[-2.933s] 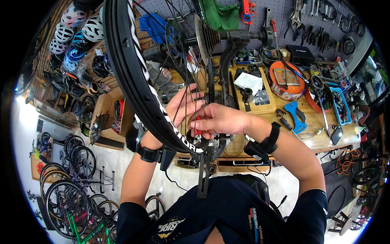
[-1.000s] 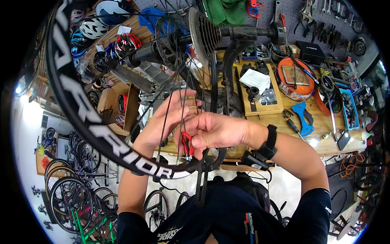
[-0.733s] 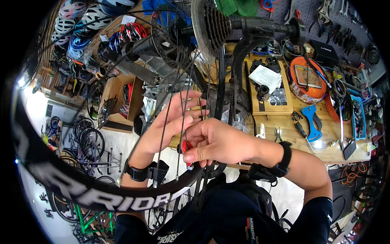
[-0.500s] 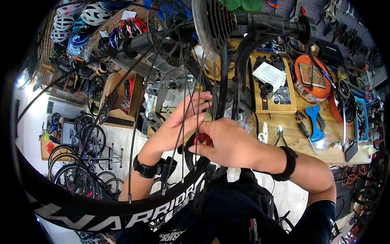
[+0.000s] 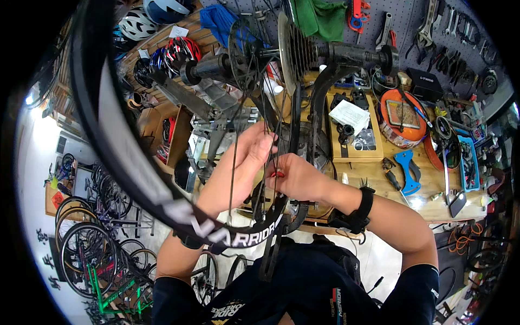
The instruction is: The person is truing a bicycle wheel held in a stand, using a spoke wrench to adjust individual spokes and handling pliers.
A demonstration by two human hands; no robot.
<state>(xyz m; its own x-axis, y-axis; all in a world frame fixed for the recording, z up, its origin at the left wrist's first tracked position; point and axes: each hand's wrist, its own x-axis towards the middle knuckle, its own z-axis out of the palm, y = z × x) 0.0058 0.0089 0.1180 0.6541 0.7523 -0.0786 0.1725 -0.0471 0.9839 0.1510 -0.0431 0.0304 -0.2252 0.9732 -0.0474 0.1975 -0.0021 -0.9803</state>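
A bicycle wheel with a black rim (image 5: 92,103) and white lettering stands upright in a black truing stand (image 5: 320,100). Its cassette (image 5: 298,51) faces right, and thin spokes (image 5: 233,173) run down to the rim. My right hand (image 5: 300,176) is closed around a small red spoke wrench (image 5: 277,174), low among the spokes near the rim. Just left of it, my left hand (image 5: 241,170) reaches in beside the spokes, fingers stretched out and slightly blurred. Whether its fingertips touch a spoke I cannot tell.
A wooden workbench (image 5: 368,187) holds a cardboard tray (image 5: 355,154) of parts, a round orange tin (image 5: 401,116), a blue-handled tool (image 5: 407,172) and a screwdriver (image 5: 391,172). Tools hang on a pegboard (image 5: 409,27) behind. Helmets (image 5: 179,54) and parked bicycles (image 5: 92,227) are at left.
My right hand has rolled over with the red spoke wrench, so its knuckles sit higher. My left hand has turned beside it. The whole view has shifted and the rim looms closer at left.
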